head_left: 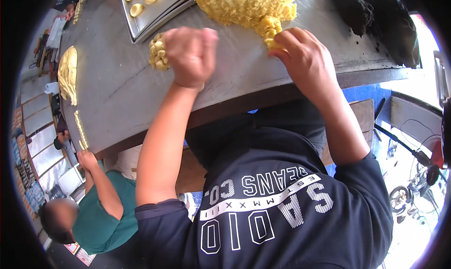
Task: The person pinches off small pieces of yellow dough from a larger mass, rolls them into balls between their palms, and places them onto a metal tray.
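My left hand (190, 55), blurred, is closed over the right side of a cluster of small pale dough balls (157, 53) on the steel table (117, 81); what it holds, if anything, is hidden. My right hand (303, 57) pinches the narrow end of a large crumbly yellow dough mass (244, 3) at the back of the table. A metal tray (141, 25) with several flattened pale dough rounds lies behind the balls.
Dark lumpy masses (385, 25) lie at the right. A long dough piece (68, 74) and thin strips (80, 126) line the left edge, where a co-worker in green (101, 212) works; other people's hands show beyond. A motorbike (401, 196) stands outside at right.
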Demonstrator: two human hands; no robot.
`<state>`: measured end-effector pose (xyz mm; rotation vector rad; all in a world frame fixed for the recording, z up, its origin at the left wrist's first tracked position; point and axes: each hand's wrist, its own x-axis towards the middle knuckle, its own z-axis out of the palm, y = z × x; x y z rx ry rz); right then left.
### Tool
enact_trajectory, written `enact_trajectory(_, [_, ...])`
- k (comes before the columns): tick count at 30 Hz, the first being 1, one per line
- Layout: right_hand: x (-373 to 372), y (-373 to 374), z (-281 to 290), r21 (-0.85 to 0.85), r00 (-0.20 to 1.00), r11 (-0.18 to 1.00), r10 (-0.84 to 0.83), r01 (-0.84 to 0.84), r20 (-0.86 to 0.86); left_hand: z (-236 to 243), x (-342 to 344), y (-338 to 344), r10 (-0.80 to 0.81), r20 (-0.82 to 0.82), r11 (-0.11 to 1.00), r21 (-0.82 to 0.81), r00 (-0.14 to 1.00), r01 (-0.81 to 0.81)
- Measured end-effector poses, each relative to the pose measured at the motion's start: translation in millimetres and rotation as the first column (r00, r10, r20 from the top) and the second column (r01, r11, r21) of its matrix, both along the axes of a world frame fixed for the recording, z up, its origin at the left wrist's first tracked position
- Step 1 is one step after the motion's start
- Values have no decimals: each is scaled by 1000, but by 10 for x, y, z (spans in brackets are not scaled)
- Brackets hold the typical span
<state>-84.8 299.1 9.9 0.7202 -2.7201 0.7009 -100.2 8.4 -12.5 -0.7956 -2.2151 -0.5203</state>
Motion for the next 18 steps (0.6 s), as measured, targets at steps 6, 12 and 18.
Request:
enact_trajectory(6, [-82,-139,-38,41,988,991,130,-127,-80,42,65,85,-58,94,993,104,994,48])
enact_trajectory(12, [-100,-23,92,4,990,993,119,-119,71,355,702,-316,426,309,899,-37,850,-437])
enact_trajectory(18, [177,20,90,-37,995,997,72,-70,74,114,1256,-248,650,270,760,-261,710,-596])
